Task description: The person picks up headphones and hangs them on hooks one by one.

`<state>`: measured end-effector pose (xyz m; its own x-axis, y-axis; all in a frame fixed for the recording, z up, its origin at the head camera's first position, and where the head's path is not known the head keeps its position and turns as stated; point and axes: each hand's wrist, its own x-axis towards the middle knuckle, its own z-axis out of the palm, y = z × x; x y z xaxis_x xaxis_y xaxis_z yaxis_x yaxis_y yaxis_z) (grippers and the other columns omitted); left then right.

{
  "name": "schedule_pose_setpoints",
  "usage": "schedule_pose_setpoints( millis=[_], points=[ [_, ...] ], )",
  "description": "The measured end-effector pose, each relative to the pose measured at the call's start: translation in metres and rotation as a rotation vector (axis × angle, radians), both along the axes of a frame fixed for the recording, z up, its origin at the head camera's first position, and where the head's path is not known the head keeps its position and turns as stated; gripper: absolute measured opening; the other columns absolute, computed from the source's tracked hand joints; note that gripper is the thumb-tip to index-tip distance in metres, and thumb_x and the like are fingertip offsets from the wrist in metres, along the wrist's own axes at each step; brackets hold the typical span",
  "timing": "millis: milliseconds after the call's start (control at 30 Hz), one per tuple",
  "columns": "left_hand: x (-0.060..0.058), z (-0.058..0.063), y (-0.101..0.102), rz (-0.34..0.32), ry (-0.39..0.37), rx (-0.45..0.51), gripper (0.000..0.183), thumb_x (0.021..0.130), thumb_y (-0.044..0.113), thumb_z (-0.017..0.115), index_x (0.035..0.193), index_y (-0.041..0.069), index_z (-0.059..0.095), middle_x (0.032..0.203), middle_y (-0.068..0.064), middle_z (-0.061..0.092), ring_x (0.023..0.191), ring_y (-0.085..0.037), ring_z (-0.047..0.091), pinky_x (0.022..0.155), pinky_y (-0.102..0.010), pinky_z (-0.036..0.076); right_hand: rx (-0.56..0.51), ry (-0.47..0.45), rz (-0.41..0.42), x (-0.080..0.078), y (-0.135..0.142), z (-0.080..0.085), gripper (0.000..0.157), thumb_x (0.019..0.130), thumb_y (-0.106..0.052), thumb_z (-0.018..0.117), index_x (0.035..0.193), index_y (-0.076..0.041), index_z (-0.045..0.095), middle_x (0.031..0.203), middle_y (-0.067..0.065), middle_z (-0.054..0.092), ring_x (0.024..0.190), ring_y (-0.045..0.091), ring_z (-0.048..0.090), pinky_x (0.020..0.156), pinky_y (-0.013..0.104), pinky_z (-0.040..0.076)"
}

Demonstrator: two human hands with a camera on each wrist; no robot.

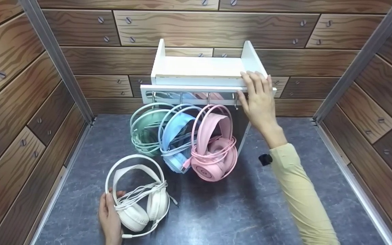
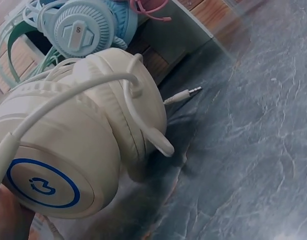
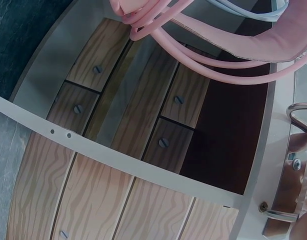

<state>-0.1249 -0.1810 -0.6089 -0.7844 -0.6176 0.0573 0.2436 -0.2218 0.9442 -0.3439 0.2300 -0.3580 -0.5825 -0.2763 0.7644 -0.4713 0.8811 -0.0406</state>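
Note:
My left hand [image 1: 109, 216] grips a white headset [image 1: 133, 221] by the side of its headband, low at the front left. Its cable is bundled round it, and a jack plug [image 2: 188, 94] sticks out. The left wrist view shows a blue ring on one earcup and a microphone boom across it. My right hand [image 1: 259, 102] rests on the right end of a white rack [image 1: 202, 66], its fingers laid over the rail and shelf edge. Green [image 1: 148, 131], blue [image 1: 174, 160] and pink headsets [image 1: 213, 163] hang from the rack's hooks. Beside my right thumb is a bare hook [image 1: 235, 102].
The rack stands at the back against wood-patterned walls [image 1: 216, 29]; its side panel [image 3: 118, 150] reaches down to the dark marbled floor [image 1: 90, 163]. Similar walls [image 1: 379, 119] close in left and right. A small black object [image 1: 265, 160] shows beside the right sleeve.

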Motion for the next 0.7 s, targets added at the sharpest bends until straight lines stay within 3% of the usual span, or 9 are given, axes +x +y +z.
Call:
schedule_pose_setpoints(
  millis=[300, 700],
  points=[
    [0.005, 0.012, 0.006, -0.033, 0.032, -0.052, 0.035, 0.109, 0.036, 0.040, 0.123, 0.009, 0.057, 0.097, -0.002, 0.073, 0.096, -0.011, 0.068, 0.086, -0.020, 0.050, 0.003, 0.012, 0.010, -0.001, 0.000, 0.000, 0.051, 0.107, -0.040, 0.042, 0.151, -0.013, 0.042, 0.146, 0.013, 0.047, 0.141, 0.032, 0.035, 0.125, 0.051, 0.008],
    [0.010, 0.042, 0.011, -0.054, 0.080, -0.059, 0.038, 0.109, 0.038, 0.039, 0.123, 0.008, 0.057, 0.098, -0.002, 0.072, 0.097, -0.013, 0.070, 0.088, -0.021, 0.053, 0.005, 0.007, 0.007, -0.001, 0.000, -0.001, 0.051, 0.107, -0.040, 0.042, 0.151, -0.013, 0.041, 0.146, 0.013, 0.046, 0.141, 0.033, 0.035, 0.124, 0.054, 0.010]
  ],
)
